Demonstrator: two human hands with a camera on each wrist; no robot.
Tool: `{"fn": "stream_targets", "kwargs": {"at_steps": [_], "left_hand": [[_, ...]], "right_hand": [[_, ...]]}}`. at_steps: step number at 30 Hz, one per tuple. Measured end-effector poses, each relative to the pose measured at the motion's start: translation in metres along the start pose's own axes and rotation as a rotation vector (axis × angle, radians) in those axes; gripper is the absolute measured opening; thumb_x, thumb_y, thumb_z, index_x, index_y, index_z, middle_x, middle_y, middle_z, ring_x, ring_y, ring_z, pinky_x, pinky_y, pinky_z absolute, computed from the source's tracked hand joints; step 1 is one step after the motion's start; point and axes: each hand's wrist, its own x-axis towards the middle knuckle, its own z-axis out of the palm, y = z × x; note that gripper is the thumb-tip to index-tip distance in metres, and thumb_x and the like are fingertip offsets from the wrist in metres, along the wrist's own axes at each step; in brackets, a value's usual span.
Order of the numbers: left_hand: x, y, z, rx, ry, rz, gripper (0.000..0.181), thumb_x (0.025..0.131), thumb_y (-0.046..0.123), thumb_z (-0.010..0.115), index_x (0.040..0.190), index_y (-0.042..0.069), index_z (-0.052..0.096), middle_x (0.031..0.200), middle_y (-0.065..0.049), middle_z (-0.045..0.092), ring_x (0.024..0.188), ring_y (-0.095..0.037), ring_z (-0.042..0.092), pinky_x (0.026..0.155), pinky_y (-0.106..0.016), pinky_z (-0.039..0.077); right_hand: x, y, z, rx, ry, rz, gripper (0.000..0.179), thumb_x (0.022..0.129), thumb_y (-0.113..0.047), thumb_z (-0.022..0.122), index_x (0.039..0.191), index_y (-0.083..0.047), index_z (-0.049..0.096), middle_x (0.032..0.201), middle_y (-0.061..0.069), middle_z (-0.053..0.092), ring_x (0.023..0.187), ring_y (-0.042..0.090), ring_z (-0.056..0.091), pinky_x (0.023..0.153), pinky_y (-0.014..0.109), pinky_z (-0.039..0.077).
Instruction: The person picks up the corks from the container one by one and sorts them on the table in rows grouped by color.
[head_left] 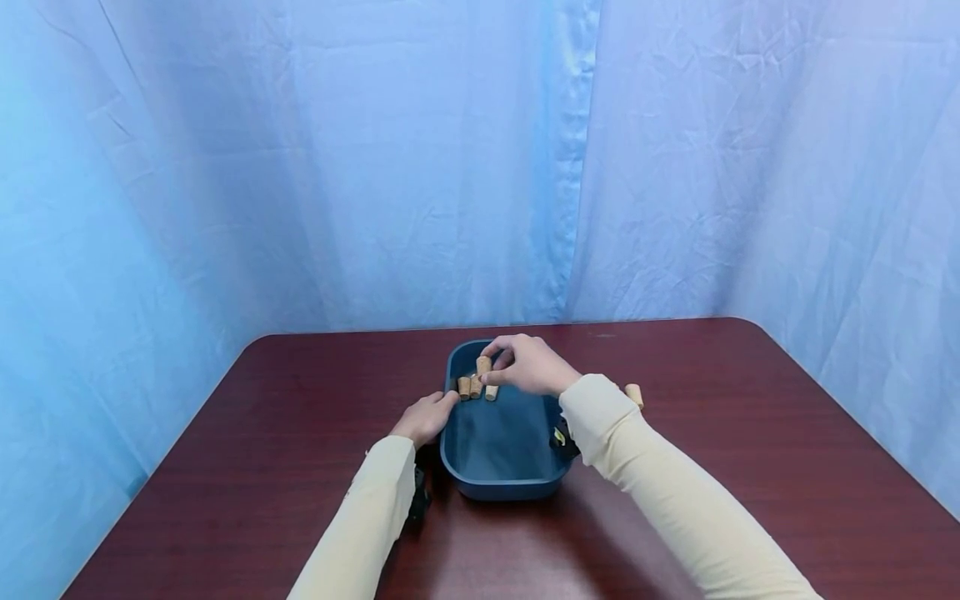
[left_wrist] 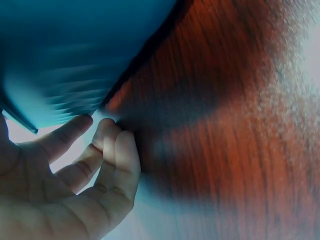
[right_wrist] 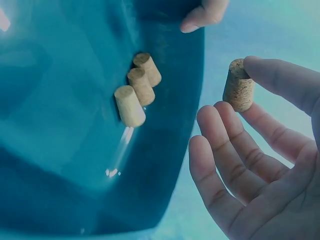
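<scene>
My right hand (head_left: 531, 365) pinches a cork stopper (right_wrist: 238, 92) between thumb and fingertips, above the far part of a dark blue tub (head_left: 504, 446). Inside the tub, three more tapered corks (right_wrist: 130, 107) lie side by side near its left wall. My left hand (head_left: 425, 418) holds the tub's left side, thumb over the rim and fingers against the outside. In the left wrist view, a fingertip (left_wrist: 84, 121) touches the tub's ribbed outer wall (left_wrist: 70, 85), and the other fingers bend in beside it, near the tabletop.
Another cork (head_left: 634, 395) lies on the reddish-brown wooden table (head_left: 315, 433), right of the tub and partly behind the right sleeve (head_left: 660, 475). Pale blue curtains (head_left: 420, 167) hang behind the table and along both sides.
</scene>
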Motion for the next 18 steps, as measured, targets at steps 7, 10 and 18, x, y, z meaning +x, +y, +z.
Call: {"fn": "stream_targets", "kwargs": {"at_steps": [7, 10, 18], "left_hand": [[-0.001, 0.000, 0.000, -0.002, 0.013, 0.006, 0.060, 0.108, 0.036, 0.035, 0.154, -0.002, 0.039, 0.153, -0.024, 0.043, 0.130, -0.040, 0.051, 0.105, -0.053, 0.045], [-0.001, 0.000, 0.000, -0.009, 0.007, 0.016, 0.060, 0.108, 0.036, 0.035, 0.154, -0.002, 0.040, 0.154, -0.024, 0.043, 0.129, -0.040, 0.051, 0.105, -0.054, 0.044], [-0.003, -0.002, -0.002, -0.019, -0.005, 0.032, 0.060, 0.108, 0.036, 0.035, 0.155, -0.002, 0.038, 0.154, -0.025, 0.042, 0.130, -0.040, 0.051, 0.105, -0.055, 0.044]], "right_hand": [[-0.006, 0.007, -0.013, 0.000, 0.009, -0.015, 0.037, 0.097, -0.023, 0.071, 0.131, -0.009, 0.066, 0.107, 0.009, 0.069, 0.098, 0.024, 0.065, 0.085, 0.042, 0.055], [-0.009, 0.010, -0.017, 0.005, 0.010, -0.025, 0.038, 0.098, -0.023, 0.071, 0.132, -0.008, 0.066, 0.108, 0.008, 0.069, 0.099, 0.024, 0.065, 0.085, 0.042, 0.055], [-0.018, 0.017, -0.026, -0.007, 0.038, -0.021, 0.039, 0.097, -0.024, 0.072, 0.132, -0.008, 0.066, 0.107, 0.008, 0.069, 0.097, 0.023, 0.065, 0.082, 0.042, 0.055]]}}
